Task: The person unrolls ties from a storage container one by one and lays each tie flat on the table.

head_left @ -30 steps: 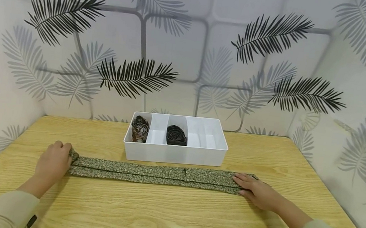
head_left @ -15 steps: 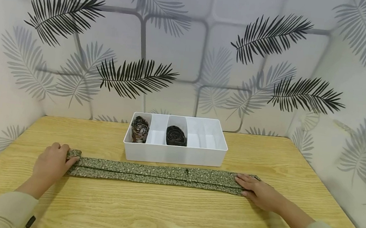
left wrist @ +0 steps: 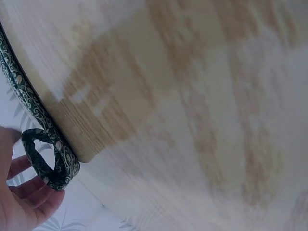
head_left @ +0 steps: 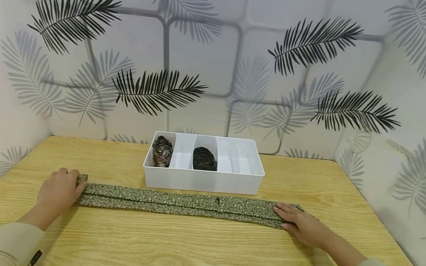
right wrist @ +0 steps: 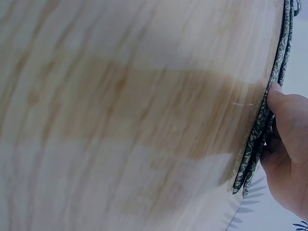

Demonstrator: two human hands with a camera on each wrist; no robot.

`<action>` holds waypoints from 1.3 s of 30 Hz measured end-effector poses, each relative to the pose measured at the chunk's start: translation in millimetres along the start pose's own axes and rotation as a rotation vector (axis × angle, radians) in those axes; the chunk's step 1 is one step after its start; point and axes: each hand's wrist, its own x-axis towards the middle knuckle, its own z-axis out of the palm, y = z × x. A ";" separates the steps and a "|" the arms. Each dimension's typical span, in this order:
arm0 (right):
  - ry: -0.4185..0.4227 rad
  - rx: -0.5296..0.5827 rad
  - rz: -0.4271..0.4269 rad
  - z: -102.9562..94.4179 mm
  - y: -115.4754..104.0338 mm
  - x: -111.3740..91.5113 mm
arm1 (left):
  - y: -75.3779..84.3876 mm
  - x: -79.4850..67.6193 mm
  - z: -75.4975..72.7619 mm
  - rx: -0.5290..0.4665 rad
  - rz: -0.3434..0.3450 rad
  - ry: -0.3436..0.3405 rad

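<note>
A long folded strip of green floral-patterned cloth (head_left: pixel 150 200) lies flat across the table, with a seam or fold running lengthwise. At its left end my left hand (head_left: pixel 57 194) holds the curled-over end between thumb and fingers. The left wrist view shows this end as an open loop (left wrist: pixel 48 159) of cloth, fingers behind it. My right hand (head_left: pixel 303 224) rests on the right end, fingers laid out over the cloth. In the right wrist view, the right hand (right wrist: pixel 288 149) touches the layered cloth edge (right wrist: pixel 257 139).
Behind the cloth stands a white divided box (head_left: pixel 203 181). A brown patterned cloth roll (head_left: pixel 162 152) sits in its leftmost compartment, a dark cloth roll (head_left: pixel 205 158) nearer the middle. The wooden table (head_left: pixel 168 246) meets leaf-patterned walls (head_left: pixel 205 62) behind and at the sides.
At the left end, my left thumb has come round to the front and the fingers have shifted slightly over the curled cloth. The right hand has barely moved.
</note>
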 end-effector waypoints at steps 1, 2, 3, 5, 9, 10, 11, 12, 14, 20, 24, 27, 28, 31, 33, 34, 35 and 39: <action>0.001 -0.002 0.000 0.0 0.2 -0.1 | -0.2 -0.1 0.1 0.002 -0.008 -0.013; 0.002 -0.003 -0.001 0.0 0.5 -0.2 | -0.5 -0.1 0.2 0.006 -0.017 -0.024; 0.001 -0.002 -0.001 0.0 0.8 -0.3 | -1.0 0.0 0.2 0.003 -0.027 -0.034; 0.002 -0.002 -0.002 0.1 1.6 -0.4 | -2.8 0.2 -0.3 0.002 -0.050 -0.069; 0.002 -0.001 -0.009 0.3 3.0 -0.4 | -8.6 0.0 0.5 -0.006 -0.101 -0.132; 0.003 -0.002 -0.010 0.2 3.1 -0.5 | -10.1 -0.1 0.5 -0.010 -0.116 -0.147; 0.003 -0.003 -0.011 0.0 3.2 -0.7 | -11.1 -0.4 0.4 -0.017 -0.126 -0.158; 0.005 -0.004 -0.013 -0.1 3.3 -0.9 | -11.9 -0.8 0.5 -0.025 -0.134 -0.166; 0.007 -0.007 -0.012 -0.3 3.4 -1.4 | -13.8 -0.5 -0.3 -0.037 -0.145 -0.180; 0.005 -0.010 -0.007 -0.5 3.1 -2.1 | -15.2 2.4 -3.2 -0.102 -0.169 -0.179; 0.007 -0.010 -0.007 -1.0 2.7 -2.5 | -15.6 4.2 -5.2 -0.135 -0.184 -0.198; 0.012 -0.012 -0.009 -1.2 2.6 -3.0 | -17.0 4.9 -6.4 -0.157 -0.213 -0.207; 0.013 -0.012 -0.009 -1.2 2.7 -3.2 | -17.7 4.9 -6.3 -0.155 -0.219 -0.203; 0.018 -0.012 -0.008 -1.1 3.1 -3.9 | -19.2 4.0 -5.3 -0.146 -0.237 -0.178; 0.018 -0.012 -0.005 -1.1 3.4 -4.4 | -20.5 2.6 -4.6 -0.125 -0.230 -0.165; 0.018 -0.012 -0.004 -1.0 3.7 -4.6 | -21.3 1.8 -4.6 -0.116 -0.227 -0.163; 0.017 -0.013 -0.003 -1.0 3.9 -4.8 | -22.2 1.4 -5.0 -0.113 -0.234 -0.163; 0.014 -0.010 -0.001 -0.9 5.0 -5.8 | -27.7 0.6 -7.8 -0.135 -0.256 -0.179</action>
